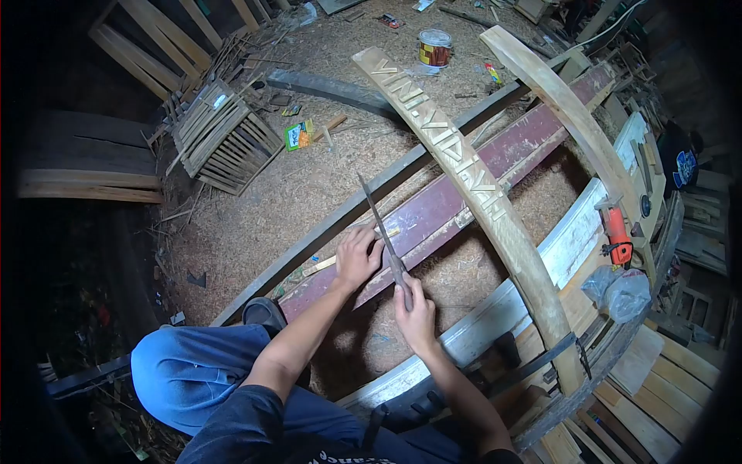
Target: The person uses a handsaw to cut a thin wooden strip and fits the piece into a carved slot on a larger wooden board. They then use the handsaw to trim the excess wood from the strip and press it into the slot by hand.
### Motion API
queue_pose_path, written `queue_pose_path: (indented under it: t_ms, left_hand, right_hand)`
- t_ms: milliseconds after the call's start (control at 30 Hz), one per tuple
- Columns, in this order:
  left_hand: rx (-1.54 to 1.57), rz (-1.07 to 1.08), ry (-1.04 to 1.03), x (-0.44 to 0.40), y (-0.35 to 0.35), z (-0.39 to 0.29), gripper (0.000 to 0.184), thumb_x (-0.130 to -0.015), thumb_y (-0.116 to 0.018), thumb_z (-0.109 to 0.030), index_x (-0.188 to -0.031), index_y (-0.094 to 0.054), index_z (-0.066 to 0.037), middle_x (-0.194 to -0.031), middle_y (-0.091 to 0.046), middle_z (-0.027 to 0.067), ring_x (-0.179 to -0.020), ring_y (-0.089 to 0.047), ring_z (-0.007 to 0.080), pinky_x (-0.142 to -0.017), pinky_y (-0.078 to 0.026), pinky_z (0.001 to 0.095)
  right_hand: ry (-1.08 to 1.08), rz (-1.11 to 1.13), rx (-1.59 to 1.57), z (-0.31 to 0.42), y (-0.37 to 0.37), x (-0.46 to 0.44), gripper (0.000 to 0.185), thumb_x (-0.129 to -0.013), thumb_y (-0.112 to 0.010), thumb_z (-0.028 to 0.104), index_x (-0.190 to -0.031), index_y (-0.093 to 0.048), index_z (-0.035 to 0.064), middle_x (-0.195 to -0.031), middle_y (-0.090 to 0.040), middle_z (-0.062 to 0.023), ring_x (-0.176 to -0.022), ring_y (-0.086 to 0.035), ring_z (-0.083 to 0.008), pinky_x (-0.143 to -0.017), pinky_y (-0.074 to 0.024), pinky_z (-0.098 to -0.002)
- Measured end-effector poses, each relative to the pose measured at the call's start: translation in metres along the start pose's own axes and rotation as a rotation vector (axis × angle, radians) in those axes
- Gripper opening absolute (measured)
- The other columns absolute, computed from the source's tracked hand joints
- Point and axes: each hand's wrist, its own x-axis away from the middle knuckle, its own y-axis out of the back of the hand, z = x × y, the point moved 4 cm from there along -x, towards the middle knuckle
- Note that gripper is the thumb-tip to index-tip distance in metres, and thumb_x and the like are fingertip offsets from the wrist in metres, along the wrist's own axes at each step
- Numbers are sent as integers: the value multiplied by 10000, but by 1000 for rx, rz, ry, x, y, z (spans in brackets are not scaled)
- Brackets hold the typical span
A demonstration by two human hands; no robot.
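My right hand (pixel 415 313) is closed round the handle of a long, narrow, pointed tool (pixel 388 243), a saw or file, whose dark blade points up and away to the left. My left hand (pixel 359 255) rests on the dark red board (pixel 421 213), its fingers pressed round a thin light wood strip (pixel 321 266) that lies along the board. The tool's blade crosses just right of the left fingertips. A curved light beam (pixel 506 224) with small wood pieces laid in a zigzag pattern lies across the red board, to the right of both hands.
An orange power tool (pixel 617 236) and a clear plastic bag (pixel 626 295) lie at the right. A paint can (pixel 434 50) stands on the shavings-covered floor. A slatted wooden crate (pixel 224 139) is at the left. A second curved beam (pixel 564 100) arches at the upper right.
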Motion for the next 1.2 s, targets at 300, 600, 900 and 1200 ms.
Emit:
queue_pose_path:
  t_ms: [300, 600, 900, 1200]
  left_hand:
    - [74, -46, 28, -2, -1, -3, 158, -873, -706, -162, -903, -640, -21, -1179, -702, 160, -1024, -650, 381, -869, -516, 464]
    - [52, -48, 30, 1, -1, -4, 172, -858, -722, -175, -902, -641, -30, -1158, -704, 152, -1009, -656, 383, -860, -520, 455]
    - [42, -84, -16, 1, -3, -6, 148, -854, -721, -144, -912, -642, -33, -1143, -703, 152, -982, -663, 377, -845, -526, 466]
    - [30, -68, 42, -1, -2, -4, 147, -873, -704, -166, -945, -664, -45, -1148, -700, 134, -984, -661, 364, -844, -529, 463]
  right_hand:
    - [-75, 32, 9, -3, -8, -13, 320, -998, -630, 233, -1272, -630, 68, -1053, -725, -255, -955, -713, -442, -752, -577, -500]
    - [-32, 8, -36, 2, 0, -6, 332, -1012, -615, 254, -1296, -614, 81, -1045, -724, -251, -941, -711, -447, -768, -574, -503]
    - [-99, 59, 79, -1, -7, -20, 312, -1003, -629, 219, -1280, -622, 75, -1018, -721, -259, -943, -701, -463, -751, -561, -496]
    - [29, 9, -38, 11, 3, -22, 294, -993, -640, 212, -1240, -629, 54, -1045, -724, -249, -948, -707, -444, -737, -572, -488]
